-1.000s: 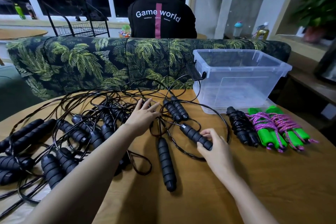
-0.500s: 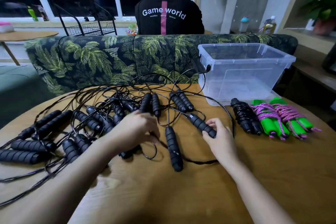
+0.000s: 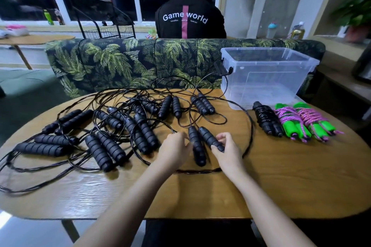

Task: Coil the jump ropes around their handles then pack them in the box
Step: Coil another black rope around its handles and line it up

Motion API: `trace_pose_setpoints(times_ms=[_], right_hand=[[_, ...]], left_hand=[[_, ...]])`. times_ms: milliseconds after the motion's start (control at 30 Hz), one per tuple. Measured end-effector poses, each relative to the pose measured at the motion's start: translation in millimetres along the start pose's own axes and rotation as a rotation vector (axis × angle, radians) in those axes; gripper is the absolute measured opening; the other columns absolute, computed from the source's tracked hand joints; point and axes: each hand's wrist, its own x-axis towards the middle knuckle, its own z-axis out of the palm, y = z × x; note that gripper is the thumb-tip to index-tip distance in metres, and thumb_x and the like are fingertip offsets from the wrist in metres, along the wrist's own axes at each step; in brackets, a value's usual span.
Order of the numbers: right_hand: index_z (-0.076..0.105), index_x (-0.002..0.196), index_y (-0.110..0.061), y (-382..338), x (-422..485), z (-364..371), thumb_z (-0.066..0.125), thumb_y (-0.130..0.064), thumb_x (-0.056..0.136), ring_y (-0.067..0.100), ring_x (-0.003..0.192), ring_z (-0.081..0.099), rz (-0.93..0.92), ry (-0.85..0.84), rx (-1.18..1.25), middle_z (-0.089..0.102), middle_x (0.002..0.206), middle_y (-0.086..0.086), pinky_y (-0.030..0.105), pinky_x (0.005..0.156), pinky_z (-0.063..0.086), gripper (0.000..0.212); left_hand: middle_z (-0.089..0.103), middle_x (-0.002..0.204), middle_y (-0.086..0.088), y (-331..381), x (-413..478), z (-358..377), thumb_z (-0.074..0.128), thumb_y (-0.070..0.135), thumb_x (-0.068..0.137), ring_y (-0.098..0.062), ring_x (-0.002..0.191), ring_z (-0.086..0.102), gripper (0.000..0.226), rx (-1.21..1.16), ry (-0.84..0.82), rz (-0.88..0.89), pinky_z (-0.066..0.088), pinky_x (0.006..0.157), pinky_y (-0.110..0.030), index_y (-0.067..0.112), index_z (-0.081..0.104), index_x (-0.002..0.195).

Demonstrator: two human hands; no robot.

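Note:
Two black ribbed handles of one jump rope lie side by side at the table's middle: the left handle and the right handle. My right hand grips the right handle near its lower end. My left hand touches the left handle from the side, fingers curled. Their black cord loops out to the right. Several more black jump ropes lie tangled on the left. A coiled black rope and two coiled green-handled pink ropes lie in front of the clear plastic box.
The wooden table has rounded ends and a near edge close to me. A leaf-patterned sofa stands behind it, with a person in a black shirt seated beyond, back turned. A shelf with a plant is at right.
Both hands drew the two handles together until they lie side by side. My left hand left the tangle and came to the left handle. The head camera rose and pulled back.

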Motion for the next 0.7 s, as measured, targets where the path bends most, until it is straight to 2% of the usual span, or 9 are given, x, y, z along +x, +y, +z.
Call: trace_pose_setpoints(times_ms=[67,167,233,300,333,400,500,600,700], right_hand=[[0.047,0.106,-0.018,-5,-1,2,0.064,-0.007,0.090,0.020,0.087,0.056,0.037,-0.010,0.039,0.056,0.096,-0.001,0.024,0.067,0.036,0.025],[0.045,0.113,-0.017,-10,-2,2,0.059,-0.008,0.094,0.012,0.082,0.054,0.139,-0.038,0.175,0.055,0.098,-0.004,0.017,0.060,0.038,0.025],[0.044,0.117,-0.019,-10,-4,1,0.058,-0.010,0.096,0.008,0.086,0.054,0.210,-0.054,0.298,0.054,0.101,-0.005,0.015,0.065,0.041,0.027],[0.045,0.119,-0.019,-7,-6,0,0.061,-0.013,0.096,0.008,0.095,0.055,0.212,-0.069,0.361,0.055,0.108,-0.006,0.017,0.073,0.045,0.029],[0.046,0.118,-0.020,-5,-7,0,0.063,-0.016,0.095,0.007,0.100,0.056,0.191,-0.087,0.364,0.056,0.111,-0.007,0.018,0.077,0.046,0.030],[0.050,0.113,-0.020,-2,-11,3,0.068,-0.021,0.092,0.008,0.105,0.057,0.146,-0.164,0.350,0.060,0.112,-0.008,0.019,0.082,0.046,0.028],[0.059,0.110,-0.020,1,-15,5,0.070,-0.022,0.090,0.005,0.107,0.059,-0.002,-0.293,0.228,0.066,0.110,-0.008,0.016,0.090,0.046,0.023],[0.068,0.108,-0.032,7,-11,-10,0.071,-0.028,0.089,-0.003,0.111,0.052,-0.192,-0.394,0.063,0.064,0.113,-0.019,0.011,0.097,0.038,0.020],[0.067,0.104,-0.043,22,-1,-38,0.077,-0.043,0.077,-0.008,0.113,0.044,-0.341,-0.496,-0.176,0.059,0.110,-0.032,0.006,0.096,0.025,0.029]], left_hand=[[0.062,0.109,-0.006,11,9,6,0.066,0.048,0.088,-0.024,0.099,0.060,0.054,-0.105,-0.053,-0.088,0.051,0.082,-0.032,0.010,0.053,0.123],[0.056,0.119,-0.008,20,20,11,0.076,0.040,0.082,-0.024,0.110,0.055,0.066,-0.188,-0.124,-0.171,0.048,0.085,-0.032,0.006,0.045,0.130],[0.056,0.111,-0.008,21,24,10,0.074,0.030,0.085,-0.023,0.102,0.058,0.056,-0.386,-0.148,-0.276,0.053,0.077,-0.031,0.004,0.047,0.128],[0.062,0.098,-0.009,22,23,6,0.065,0.022,0.092,-0.021,0.087,0.063,0.030,-0.725,-0.185,-0.368,0.054,0.067,-0.029,0.002,0.055,0.112],[0.063,0.093,-0.011,22,23,3,0.061,0.020,0.094,-0.021,0.083,0.063,0.019,-0.885,-0.206,-0.399,0.056,0.071,-0.031,0.002,0.057,0.102],[0.060,0.085,-0.009,20,20,-1,0.060,0.021,0.096,-0.019,0.079,0.060,0.016,-1.052,-0.241,-0.404,0.057,0.076,-0.034,0.006,0.057,0.092],[0.065,0.090,-0.005,8,16,-2,0.074,0.023,0.087,-0.017,0.080,0.063,0.027,-0.950,-0.277,-0.366,0.055,0.068,-0.030,0.009,0.057,0.103],[0.063,0.112,-0.009,-13,20,-4,0.085,0.013,0.074,-0.024,0.098,0.065,0.064,-0.810,-0.239,-0.362,0.057,0.083,-0.040,0.011,0.050,0.127],[0.060,0.115,-0.009,-32,19,-17,0.088,0.014,0.062,-0.024,0.098,0.065,0.079,-0.694,-0.188,-0.239,0.058,0.082,-0.041,0.017,0.049,0.130]])
